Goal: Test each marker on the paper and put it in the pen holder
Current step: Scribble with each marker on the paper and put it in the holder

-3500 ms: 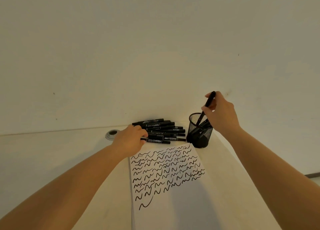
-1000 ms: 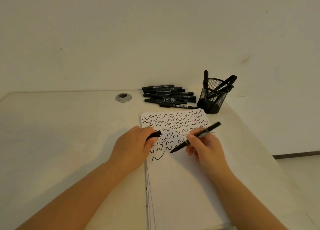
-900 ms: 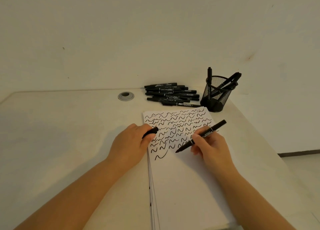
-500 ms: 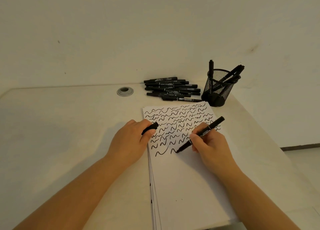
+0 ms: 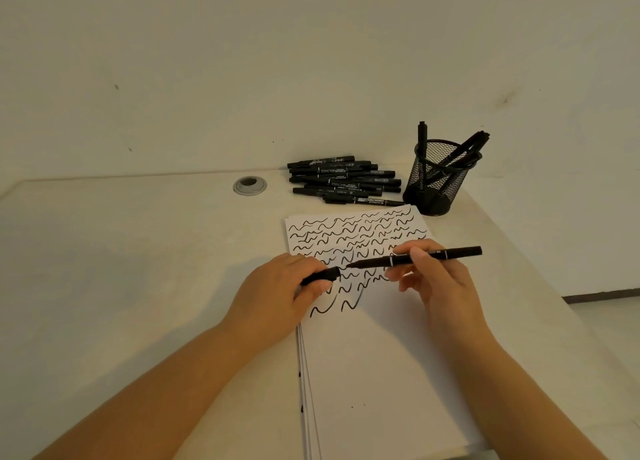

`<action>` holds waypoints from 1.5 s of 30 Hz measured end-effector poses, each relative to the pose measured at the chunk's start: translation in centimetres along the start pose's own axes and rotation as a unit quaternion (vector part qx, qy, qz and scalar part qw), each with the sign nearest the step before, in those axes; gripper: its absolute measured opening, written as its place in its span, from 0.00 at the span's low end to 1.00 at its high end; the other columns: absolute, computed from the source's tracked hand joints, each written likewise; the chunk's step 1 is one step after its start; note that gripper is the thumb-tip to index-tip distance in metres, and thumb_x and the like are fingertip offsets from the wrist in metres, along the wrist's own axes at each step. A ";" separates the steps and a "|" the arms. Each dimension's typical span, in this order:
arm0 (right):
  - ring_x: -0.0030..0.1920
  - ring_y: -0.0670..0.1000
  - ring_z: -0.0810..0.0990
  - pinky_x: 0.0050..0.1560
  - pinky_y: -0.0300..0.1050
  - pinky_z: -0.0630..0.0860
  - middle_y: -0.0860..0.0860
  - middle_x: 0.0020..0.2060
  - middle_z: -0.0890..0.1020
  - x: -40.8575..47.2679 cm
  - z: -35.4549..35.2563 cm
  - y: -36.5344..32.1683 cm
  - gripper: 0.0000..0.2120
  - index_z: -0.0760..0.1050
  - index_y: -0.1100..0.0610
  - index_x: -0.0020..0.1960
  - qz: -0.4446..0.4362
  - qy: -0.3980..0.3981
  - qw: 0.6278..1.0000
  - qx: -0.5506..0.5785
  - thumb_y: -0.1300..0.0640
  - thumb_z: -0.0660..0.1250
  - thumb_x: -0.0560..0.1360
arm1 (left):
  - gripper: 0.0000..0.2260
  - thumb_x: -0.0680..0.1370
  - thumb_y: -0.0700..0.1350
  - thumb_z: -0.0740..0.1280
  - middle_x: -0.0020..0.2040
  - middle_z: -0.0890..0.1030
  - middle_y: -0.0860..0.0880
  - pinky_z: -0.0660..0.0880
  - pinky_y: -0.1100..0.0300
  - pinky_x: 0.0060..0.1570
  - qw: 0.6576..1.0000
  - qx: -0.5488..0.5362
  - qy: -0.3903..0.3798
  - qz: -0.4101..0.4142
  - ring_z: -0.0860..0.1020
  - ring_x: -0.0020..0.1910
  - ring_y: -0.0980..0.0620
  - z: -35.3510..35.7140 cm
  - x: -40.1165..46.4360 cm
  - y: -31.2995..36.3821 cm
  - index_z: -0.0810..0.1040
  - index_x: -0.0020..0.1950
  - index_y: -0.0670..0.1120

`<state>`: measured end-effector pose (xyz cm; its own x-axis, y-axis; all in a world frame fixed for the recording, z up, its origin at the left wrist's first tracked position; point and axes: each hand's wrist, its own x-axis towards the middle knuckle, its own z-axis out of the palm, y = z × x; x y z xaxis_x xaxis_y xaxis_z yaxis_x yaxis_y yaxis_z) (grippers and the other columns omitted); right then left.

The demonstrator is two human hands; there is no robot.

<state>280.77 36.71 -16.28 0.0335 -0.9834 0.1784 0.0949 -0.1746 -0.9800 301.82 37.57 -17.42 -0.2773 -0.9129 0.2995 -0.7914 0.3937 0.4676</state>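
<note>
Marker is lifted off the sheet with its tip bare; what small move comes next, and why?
Probably recap it: the right hand holds the marker level, tip aimed at the cap in the left hand, a small gap apart. Slide the tip into the cap.

Single head-worn wide-angle view, looked forward and down from above the near table (image 5: 121,252) edge, faced the pale back wall (image 5: 311,61), forearms entered close from below, far table corner sat mid-frame, edges bowed.
</note>
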 end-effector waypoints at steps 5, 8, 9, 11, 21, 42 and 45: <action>0.34 0.48 0.81 0.34 0.37 0.74 0.50 0.30 0.82 0.0 0.1 0.1 0.18 0.79 0.49 0.37 0.011 0.002 1.000 0.013 0.64 0.58 0.78 | 0.08 0.77 0.50 0.61 0.39 0.73 0.60 0.64 0.70 0.38 1.000 -0.009 -0.001 0.008 0.69 0.40 0.59 -0.2 0.0 0.5 0.77 0.53 0.51; 0.35 0.49 0.81 0.35 0.39 0.74 0.52 0.30 0.82 -0.1 0.3 0.1 0.12 0.75 0.52 0.40 0.025 0.001 1.000 -0.001 0.64 0.58 0.77 | 0.08 0.77 0.51 0.62 0.38 0.72 0.61 0.66 0.67 0.38 1.000 -0.013 -0.008 0.011 0.70 0.40 0.59 -0.2 -0.1 1.0 0.77 0.52 0.52; 0.35 0.49 0.82 0.36 0.38 0.75 0.52 0.30 0.83 -0.2 0.4 0.1 0.11 0.74 0.53 0.40 0.026 -0.004 1.000 -0.009 0.63 0.59 0.77 | 0.08 0.77 0.51 0.62 0.37 0.72 0.61 0.66 0.68 0.38 1.000 -0.014 -0.012 0.012 0.69 0.39 0.60 -0.2 -0.1 1.1 0.77 0.52 0.52; 0.36 0.49 0.82 0.36 0.37 0.75 0.53 0.31 0.83 -0.3 0.6 0.0 0.09 0.73 0.54 0.40 0.026 -0.027 0.999 -0.024 0.63 0.59 0.77 | 0.07 0.77 0.50 0.62 0.35 0.71 0.62 0.64 0.71 0.36 0.999 -0.026 -0.018 0.011 0.70 0.36 0.62 -0.3 -0.2 1.4 0.78 0.51 0.52; 0.30 0.42 0.77 0.32 0.33 0.72 0.51 0.30 0.82 -0.7 0.9 -0.2 0.03 0.74 0.60 0.42 0.014 -0.119 0.992 -0.035 0.65 0.64 0.74 | 0.08 0.75 0.53 0.58 0.31 0.72 0.57 0.63 0.67 0.31 0.994 -0.108 -0.033 0.006 0.69 0.33 0.57 -0.3 -0.7 1.9 0.75 0.42 0.54; 0.28 0.45 0.74 0.27 0.34 0.66 0.49 0.28 0.78 -1.0 0.7 -0.4 0.01 0.71 0.57 0.43 0.025 -0.201 0.979 -0.006 0.60 0.63 0.71 | 0.09 0.73 0.52 0.59 0.28 0.75 0.58 0.67 0.62 0.32 0.950 -0.273 -0.139 -0.058 0.70 0.30 0.57 -0.7 -1.1 1.8 0.76 0.35 0.62; 0.29 0.44 0.74 0.27 0.34 0.66 0.49 0.28 0.79 -0.9 0.9 -0.4 0.03 0.72 0.58 0.43 0.025 -0.191 0.981 -0.016 0.59 0.65 0.74 | 0.09 0.73 0.52 0.59 0.28 0.75 0.58 0.68 0.61 0.34 0.951 -0.272 -0.134 -0.063 0.70 0.30 0.59 -0.8 -1.0 1.7 0.76 0.35 0.62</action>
<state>281.63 37.68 -15.94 0.4090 -0.9012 0.1437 0.0521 -0.1342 -0.9896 301.18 39.24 -16.25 -0.3861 -0.9221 0.0244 -0.4495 0.2112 0.8679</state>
